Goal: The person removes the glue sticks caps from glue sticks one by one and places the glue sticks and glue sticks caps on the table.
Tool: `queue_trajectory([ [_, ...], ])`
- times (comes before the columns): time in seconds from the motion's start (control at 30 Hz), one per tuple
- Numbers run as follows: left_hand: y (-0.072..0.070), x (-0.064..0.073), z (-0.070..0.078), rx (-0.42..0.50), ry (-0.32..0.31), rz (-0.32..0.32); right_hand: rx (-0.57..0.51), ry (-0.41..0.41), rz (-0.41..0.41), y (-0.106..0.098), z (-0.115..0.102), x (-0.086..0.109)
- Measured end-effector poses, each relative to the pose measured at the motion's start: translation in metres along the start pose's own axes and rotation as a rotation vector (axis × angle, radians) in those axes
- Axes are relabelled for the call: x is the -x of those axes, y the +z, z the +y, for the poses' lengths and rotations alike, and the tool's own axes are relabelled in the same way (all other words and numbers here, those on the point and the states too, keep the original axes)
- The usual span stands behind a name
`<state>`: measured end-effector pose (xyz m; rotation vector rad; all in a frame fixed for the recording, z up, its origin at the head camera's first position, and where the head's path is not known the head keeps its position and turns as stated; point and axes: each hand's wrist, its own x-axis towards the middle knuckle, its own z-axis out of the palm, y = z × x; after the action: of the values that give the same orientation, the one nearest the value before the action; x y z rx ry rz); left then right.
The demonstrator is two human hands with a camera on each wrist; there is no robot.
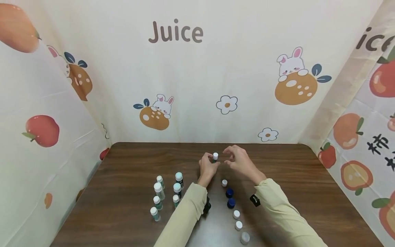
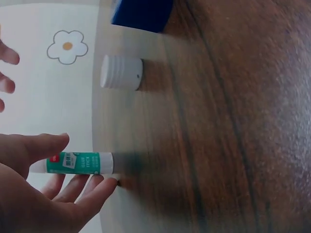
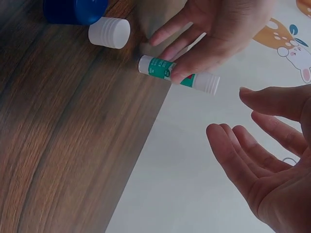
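Note:
My left hand [image 1: 208, 167] pinches a glue stick [image 2: 80, 163] between thumb and fingers near the back of the table. The stick has a green label and a white cap, and it stands upright in the head view. In the right wrist view its white end [image 3: 208, 83] sticks out past the thumb. My right hand [image 1: 241, 161] is just to the right, apart from the stick, with its fingers loosely bent and nothing between them. Nearest to both hands on the table is a white ridged cap [image 2: 121, 73]. A dark blue cap [image 3: 75, 10] lies close by it.
Several glue sticks [image 1: 158, 189] of different sizes stand in two rows on the left of the brown table [image 1: 117, 199]. A line of caps, with another blue cap [image 1: 231, 203] and white ones [image 1: 238, 225], runs toward the front between my forearms. A printed curtain [image 1: 197, 75] hangs behind.

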<state>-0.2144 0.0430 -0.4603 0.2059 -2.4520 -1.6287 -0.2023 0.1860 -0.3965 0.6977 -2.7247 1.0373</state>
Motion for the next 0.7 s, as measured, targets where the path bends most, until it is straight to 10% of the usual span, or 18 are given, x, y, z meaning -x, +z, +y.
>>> queue_trajectory([
  [0.7,-0.028,0.02,0.035,0.034,0.169,-0.008,0.018,-0.089,0.059,-0.012,-0.025,-0.004],
])
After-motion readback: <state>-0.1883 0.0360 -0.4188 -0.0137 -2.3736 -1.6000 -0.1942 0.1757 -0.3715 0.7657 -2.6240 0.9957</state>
